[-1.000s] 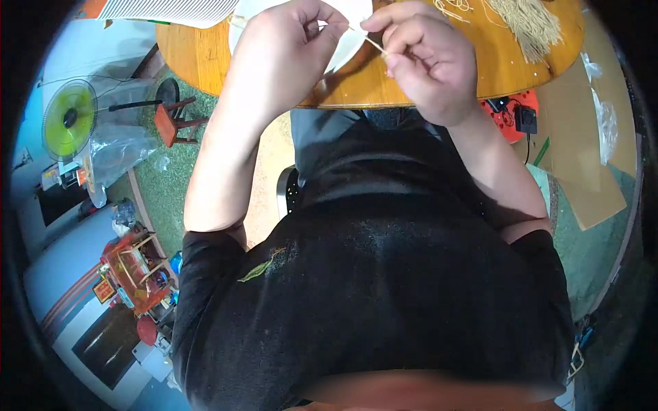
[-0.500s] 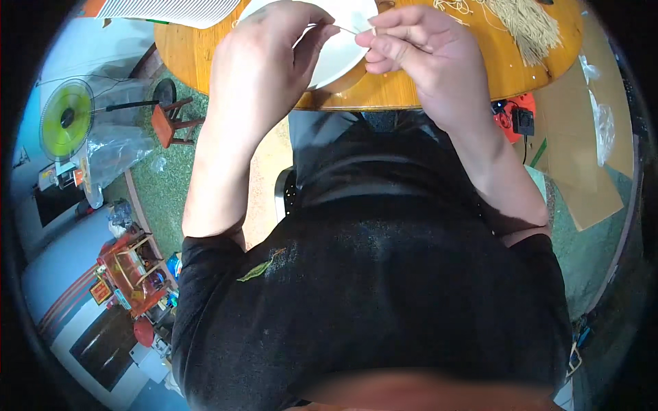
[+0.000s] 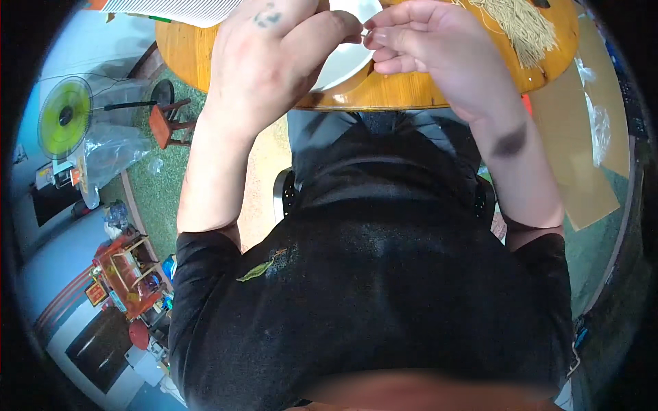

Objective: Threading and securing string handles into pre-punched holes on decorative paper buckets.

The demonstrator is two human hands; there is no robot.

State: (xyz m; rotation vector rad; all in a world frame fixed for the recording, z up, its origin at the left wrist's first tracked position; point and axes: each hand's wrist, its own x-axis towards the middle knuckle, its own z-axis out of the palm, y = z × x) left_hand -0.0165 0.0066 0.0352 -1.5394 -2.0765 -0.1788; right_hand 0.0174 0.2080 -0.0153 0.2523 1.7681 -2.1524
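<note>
Over a white plate [image 3: 343,66], my left hand [image 3: 277,58] and my right hand [image 3: 432,42] meet with their fingertips nearly touching. Both pinch a thin pale string [image 3: 364,34], of which only a tiny bit shows between the fingers. The left hand is turned back-up, its thumb and forefinger closed together. My right thumb presses against the forefinger while the other fingers curl below. To the right of the hands, a bundle of beige strings [image 3: 526,35] lies on the round wooden table [image 3: 188,63].
A white ribbed panel [image 3: 168,8] lies at the table's far left. Flattened cardboard [image 3: 572,147] covers floor on the right. Left of me are a green fan [image 3: 65,116], a small reddish stool [image 3: 166,123] and clear plastic bags [image 3: 113,151].
My hands have drawn together, closing the gap where the string stretched between them. The left hand shifted right and rolled its back upward; the right forearm swung outward.
</note>
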